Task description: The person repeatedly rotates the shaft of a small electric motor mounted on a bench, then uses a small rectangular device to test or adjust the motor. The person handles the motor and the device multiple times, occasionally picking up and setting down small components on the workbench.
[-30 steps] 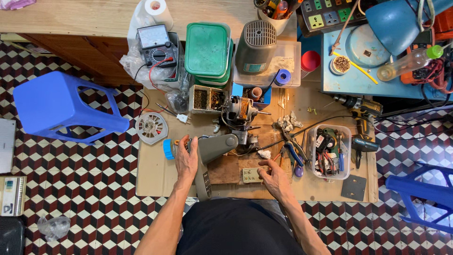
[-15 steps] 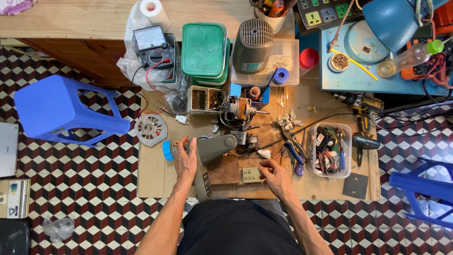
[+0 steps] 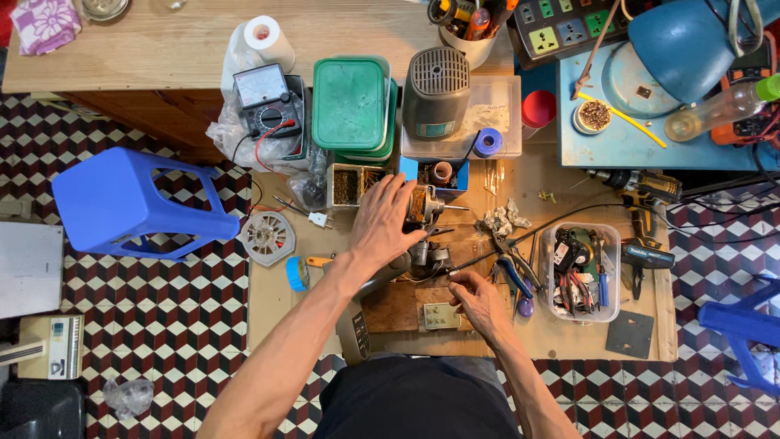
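Two bare hands work over a cardboard sheet [image 3: 309,317] on the tiled floor; left hand [image 3: 384,221] lies flat, fingers spread, on a small electric motor [image 3: 422,205] mid-sheet; right hand [image 3: 478,299] pinches a thin wire, grip closed, just below; pliers [image 3: 510,264] and a parts tub [image 3: 546,276] crowd its right side; bare cardboard lies lower left.

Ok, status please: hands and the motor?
Left hand on motor. Right hand pinching thin tool, detail unclear. Pliers beside right hand.

Left hand [image 3: 388,219] reaches forward, fingers spread (palm down) — right hand [image 3: 479,299] curled, nearer the body.
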Tool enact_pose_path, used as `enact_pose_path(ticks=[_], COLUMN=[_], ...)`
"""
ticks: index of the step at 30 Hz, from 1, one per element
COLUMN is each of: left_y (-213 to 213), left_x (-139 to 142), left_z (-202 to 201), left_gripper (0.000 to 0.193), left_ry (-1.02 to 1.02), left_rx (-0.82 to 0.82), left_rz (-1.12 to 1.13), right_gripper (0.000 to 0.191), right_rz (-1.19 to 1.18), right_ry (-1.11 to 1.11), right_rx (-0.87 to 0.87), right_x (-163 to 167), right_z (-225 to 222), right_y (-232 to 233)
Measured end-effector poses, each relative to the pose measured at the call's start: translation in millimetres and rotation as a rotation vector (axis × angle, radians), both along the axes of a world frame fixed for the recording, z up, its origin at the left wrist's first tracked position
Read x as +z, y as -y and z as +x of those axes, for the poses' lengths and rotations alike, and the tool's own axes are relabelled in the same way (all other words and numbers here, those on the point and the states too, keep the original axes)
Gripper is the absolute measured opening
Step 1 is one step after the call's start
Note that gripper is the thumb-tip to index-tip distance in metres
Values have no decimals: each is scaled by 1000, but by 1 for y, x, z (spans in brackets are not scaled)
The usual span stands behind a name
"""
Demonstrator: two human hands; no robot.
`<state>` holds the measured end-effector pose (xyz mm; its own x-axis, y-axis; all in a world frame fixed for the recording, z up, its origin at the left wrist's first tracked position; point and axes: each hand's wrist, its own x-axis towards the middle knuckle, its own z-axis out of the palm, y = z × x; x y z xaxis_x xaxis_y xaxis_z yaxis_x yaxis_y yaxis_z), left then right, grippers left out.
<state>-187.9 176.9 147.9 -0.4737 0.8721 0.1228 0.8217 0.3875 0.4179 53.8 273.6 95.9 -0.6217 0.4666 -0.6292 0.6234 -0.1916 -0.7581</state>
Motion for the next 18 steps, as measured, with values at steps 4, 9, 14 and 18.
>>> enact_pose_path(ticks=[4, 9, 14, 18], left_y=[-34, -39, -33, -22], left_x=[-5, -23, -22, -5], left_z=[-23, -29, -30, -38], left_gripper=[95, 79, 76, 79], left_ry=[-26, -115, -63, 31], left_rx=[-209, -275, -294, -325], left_rz=[-350, -510, -465, -315], right_gripper=[36, 35, 35, 36], right_rz=[-32, -93, -56, -68], right_ry=[58, 11, 72, 69], right_rx=[-52, -156, -112, -131], right_x=[-12, -35, -39, -37], right_z=[10, 24, 32, 34], right_y=[2, 9, 13, 14])
